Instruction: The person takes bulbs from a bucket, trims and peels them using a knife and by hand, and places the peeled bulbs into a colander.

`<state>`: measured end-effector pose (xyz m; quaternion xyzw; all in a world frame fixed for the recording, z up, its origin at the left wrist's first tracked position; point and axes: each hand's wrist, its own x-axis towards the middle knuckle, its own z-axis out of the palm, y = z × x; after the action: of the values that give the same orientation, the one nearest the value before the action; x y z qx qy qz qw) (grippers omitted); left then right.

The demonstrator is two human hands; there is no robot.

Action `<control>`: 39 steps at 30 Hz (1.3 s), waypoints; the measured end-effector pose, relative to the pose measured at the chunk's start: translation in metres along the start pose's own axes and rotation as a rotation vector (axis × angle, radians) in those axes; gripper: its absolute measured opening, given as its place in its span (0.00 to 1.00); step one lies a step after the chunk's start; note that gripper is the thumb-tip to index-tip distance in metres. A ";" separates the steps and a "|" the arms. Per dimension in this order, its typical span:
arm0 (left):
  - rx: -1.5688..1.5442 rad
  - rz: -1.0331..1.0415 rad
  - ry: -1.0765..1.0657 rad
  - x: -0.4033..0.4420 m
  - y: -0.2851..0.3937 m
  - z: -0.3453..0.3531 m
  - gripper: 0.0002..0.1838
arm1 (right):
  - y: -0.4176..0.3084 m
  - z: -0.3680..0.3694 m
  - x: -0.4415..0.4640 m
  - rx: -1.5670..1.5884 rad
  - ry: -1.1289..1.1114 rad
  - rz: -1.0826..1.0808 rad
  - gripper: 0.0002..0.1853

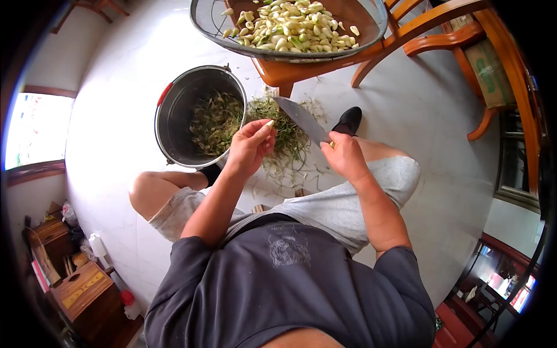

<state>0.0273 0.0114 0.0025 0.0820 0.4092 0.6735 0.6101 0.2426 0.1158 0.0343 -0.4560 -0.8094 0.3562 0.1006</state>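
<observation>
My left hand [250,145] pinches a small whitish bulb [270,124] between thumb and fingertips, above the trimmings. In my right hand [346,155] is a knife [303,119] with a broad grey blade, its tip pointing up and left. The blade is apart from the bulb. A small yellowish bit shows by my right fingers; I cannot tell what it is. Below both hands lies a heap of green and straw-coloured trimmings [287,136] on the floor. At the top, a wire-mesh basket [203,26] holds many peeled white-green bulbs [296,26].
A metal bucket [168,124] with a red handle grip stands left of the heap, with dry trimmings inside. The basket rests on a wooden chair [272,72]. More wooden furniture [505,75] is at right. A wooden cabinet [87,293] stands lower left. My legs flank the heap.
</observation>
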 end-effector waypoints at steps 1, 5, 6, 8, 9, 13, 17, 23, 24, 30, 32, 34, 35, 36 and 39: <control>-0.015 -0.012 0.004 -0.002 0.005 0.001 0.09 | -0.001 0.000 0.002 -0.002 -0.025 0.003 0.10; 0.012 0.017 -0.011 -0.006 0.046 0.023 0.09 | 0.004 0.003 0.002 -0.048 -0.117 0.009 0.10; 0.043 0.039 -0.035 -0.002 0.061 0.034 0.10 | 0.003 0.002 0.002 -0.063 -0.149 0.022 0.10; 0.147 0.107 -0.131 0.016 0.093 0.053 0.14 | 0.000 0.001 0.001 -0.074 -0.187 0.036 0.10; 0.223 0.152 -0.203 0.027 0.110 0.065 0.16 | 0.000 0.001 0.001 -0.064 -0.178 0.026 0.10; 0.674 0.512 -0.133 0.066 0.171 0.092 0.21 | 0.008 0.005 0.003 -0.050 -0.132 -0.011 0.10; 0.799 0.397 0.088 0.086 0.218 0.014 0.16 | 0.003 -0.004 0.003 -0.092 -0.132 0.030 0.11; 0.840 -0.073 0.411 0.107 0.150 -0.172 0.08 | 0.000 0.002 0.010 -0.052 -0.225 0.103 0.12; 0.734 -0.094 0.538 0.112 0.133 -0.188 0.06 | -0.002 0.003 0.014 -0.079 -0.279 0.118 0.12; 1.160 0.088 0.764 0.182 0.054 -0.283 0.08 | 0.001 0.021 0.024 -0.087 -0.345 0.150 0.13; 1.468 0.077 0.780 0.196 0.052 -0.276 0.11 | -0.003 0.024 0.030 -0.128 -0.396 0.184 0.14; 1.436 -0.047 0.905 0.200 0.059 -0.248 0.12 | -0.005 0.027 0.035 -0.135 -0.434 0.192 0.15; 1.420 -0.112 0.966 0.204 0.060 -0.244 0.12 | -0.007 0.028 0.037 -0.137 -0.453 0.197 0.15; 1.465 -0.172 0.932 0.211 0.059 -0.253 0.14 | -0.011 0.028 0.039 -0.141 -0.469 0.201 0.15; 1.530 -0.215 0.851 0.221 0.054 -0.268 0.13 | -0.017 0.030 0.044 -0.098 -0.477 0.165 0.14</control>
<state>-0.2305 0.0918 -0.2226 0.1712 0.9460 0.1273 0.2440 0.1914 0.1309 0.0167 -0.4278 -0.7867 0.4210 -0.1445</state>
